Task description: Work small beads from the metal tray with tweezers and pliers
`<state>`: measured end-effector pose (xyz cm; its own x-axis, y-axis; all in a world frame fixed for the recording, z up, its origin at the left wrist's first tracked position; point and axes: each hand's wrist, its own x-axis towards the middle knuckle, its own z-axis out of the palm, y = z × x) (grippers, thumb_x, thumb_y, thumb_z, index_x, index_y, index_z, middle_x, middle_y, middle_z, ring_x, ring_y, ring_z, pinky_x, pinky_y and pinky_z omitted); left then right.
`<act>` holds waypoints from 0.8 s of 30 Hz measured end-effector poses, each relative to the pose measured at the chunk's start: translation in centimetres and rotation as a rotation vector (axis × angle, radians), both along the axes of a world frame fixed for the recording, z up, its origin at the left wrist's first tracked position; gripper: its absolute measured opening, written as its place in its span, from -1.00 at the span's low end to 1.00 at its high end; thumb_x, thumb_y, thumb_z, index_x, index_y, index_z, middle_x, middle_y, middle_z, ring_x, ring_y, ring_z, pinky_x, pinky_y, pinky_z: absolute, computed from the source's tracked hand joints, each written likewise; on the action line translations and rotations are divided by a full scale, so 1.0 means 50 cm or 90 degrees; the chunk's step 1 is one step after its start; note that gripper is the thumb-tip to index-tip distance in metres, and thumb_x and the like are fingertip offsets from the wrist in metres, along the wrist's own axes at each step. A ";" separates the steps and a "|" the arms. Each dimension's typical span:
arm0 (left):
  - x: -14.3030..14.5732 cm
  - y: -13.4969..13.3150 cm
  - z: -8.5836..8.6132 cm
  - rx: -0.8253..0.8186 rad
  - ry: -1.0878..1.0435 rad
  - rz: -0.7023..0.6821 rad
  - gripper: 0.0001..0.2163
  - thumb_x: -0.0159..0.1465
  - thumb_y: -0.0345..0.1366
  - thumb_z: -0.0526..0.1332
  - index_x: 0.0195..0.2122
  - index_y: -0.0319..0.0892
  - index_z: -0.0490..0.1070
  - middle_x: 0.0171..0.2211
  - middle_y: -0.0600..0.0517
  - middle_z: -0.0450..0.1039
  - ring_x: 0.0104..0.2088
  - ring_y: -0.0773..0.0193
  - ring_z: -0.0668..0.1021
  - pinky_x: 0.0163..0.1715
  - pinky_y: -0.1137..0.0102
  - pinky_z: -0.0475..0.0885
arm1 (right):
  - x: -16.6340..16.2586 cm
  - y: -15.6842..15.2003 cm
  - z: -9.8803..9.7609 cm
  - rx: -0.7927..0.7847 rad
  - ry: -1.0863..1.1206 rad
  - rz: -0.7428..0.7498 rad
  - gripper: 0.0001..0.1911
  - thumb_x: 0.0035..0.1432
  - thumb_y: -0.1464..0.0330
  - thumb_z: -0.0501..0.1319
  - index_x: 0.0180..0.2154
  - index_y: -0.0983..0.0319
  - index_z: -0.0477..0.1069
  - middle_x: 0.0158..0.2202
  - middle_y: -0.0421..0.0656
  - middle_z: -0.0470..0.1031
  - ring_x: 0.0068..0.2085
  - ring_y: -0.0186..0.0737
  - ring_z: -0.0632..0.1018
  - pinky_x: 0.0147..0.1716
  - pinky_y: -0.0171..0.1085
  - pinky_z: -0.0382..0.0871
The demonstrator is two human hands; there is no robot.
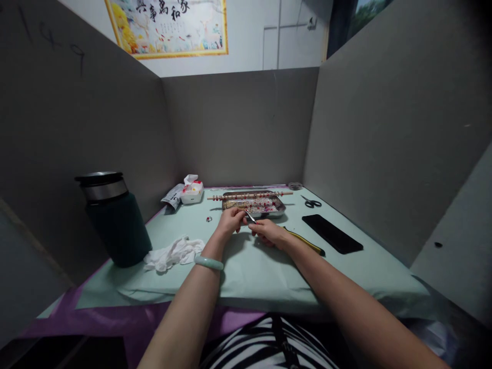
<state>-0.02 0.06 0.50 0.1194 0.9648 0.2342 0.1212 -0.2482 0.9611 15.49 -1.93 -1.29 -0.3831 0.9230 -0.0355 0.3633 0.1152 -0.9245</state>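
Note:
My left hand (230, 221) and my right hand (269, 231) meet over the pale green table cover, just in front of a metal tray (280, 210) of small beads. Between them is a thin metal tool (250, 216), like tweezers, gripped by my right hand with its tip pointing toward the left fingers. The left fingers are pinched together near that tip; what they hold is too small to make out. A pale green bangle (208, 263) sits on my left wrist. A wooden stick (249, 196) threaded with beads lies across the tray's far edge.
A dark green flask (113, 218) stands at the left, beside a crumpled white cloth (173, 253). A black phone (331, 233), scissors (312, 203) and a yellow-black tool (305, 242) lie to the right. A white box (191, 192) sits at the back left. Grey partitions enclose the desk.

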 end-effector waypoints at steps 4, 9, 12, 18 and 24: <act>-0.001 0.002 -0.001 -0.036 -0.087 -0.026 -0.82 0.16 -0.30 0.17 -0.53 -0.28 0.32 -0.66 0.07 0.40 -0.80 0.55 0.22 -0.77 0.55 0.15 | -0.010 0.003 0.002 0.103 -0.061 -0.079 -0.71 0.05 0.15 0.09 -0.51 0.25 0.28 -0.65 -0.28 0.19 -0.62 -0.42 0.17 -0.61 -0.36 -0.04; -0.006 0.005 -0.005 -0.078 -0.116 -0.031 -0.78 0.20 -0.21 0.13 -0.42 -0.30 0.35 -0.54 -0.01 0.50 -0.79 0.54 0.24 -0.76 0.53 0.19 | -0.012 0.012 -0.002 0.204 -0.126 -0.111 -0.69 0.06 0.15 0.09 -0.53 0.26 0.29 -0.60 -0.25 0.27 -0.54 -0.39 0.25 -0.55 -0.35 0.01; -0.007 0.003 -0.005 -0.061 -0.070 -0.028 -0.80 0.19 -0.26 0.14 -0.46 -0.31 0.36 -0.56 0.01 0.47 -0.79 0.54 0.24 -0.78 0.54 0.15 | -0.009 0.011 -0.001 0.215 -0.147 -0.108 -0.68 0.07 0.15 0.08 -0.53 0.26 0.30 -0.59 -0.24 0.29 -0.53 -0.37 0.27 -0.53 -0.34 0.01; -0.007 0.004 -0.005 -0.038 -0.076 -0.033 -0.85 0.19 -0.32 0.13 -0.43 -0.32 0.37 -0.61 0.06 0.40 -0.80 0.53 0.22 -0.79 0.53 0.16 | -0.012 0.002 0.008 0.270 -0.195 -0.126 -0.59 0.09 0.04 0.04 -0.49 0.25 0.29 -0.54 -0.21 0.31 -0.49 -0.33 0.28 -0.50 -0.34 0.01; -0.008 0.003 -0.002 -0.034 -0.073 -0.027 -0.83 0.19 -0.28 0.14 -0.46 -0.28 0.34 -0.67 0.11 0.34 -0.80 0.52 0.22 -0.79 0.53 0.17 | -0.012 0.000 0.006 0.259 -0.219 -0.094 -0.59 0.12 0.04 0.01 -0.45 0.25 0.30 -0.49 -0.18 0.36 -0.46 -0.31 0.31 -0.49 -0.35 0.02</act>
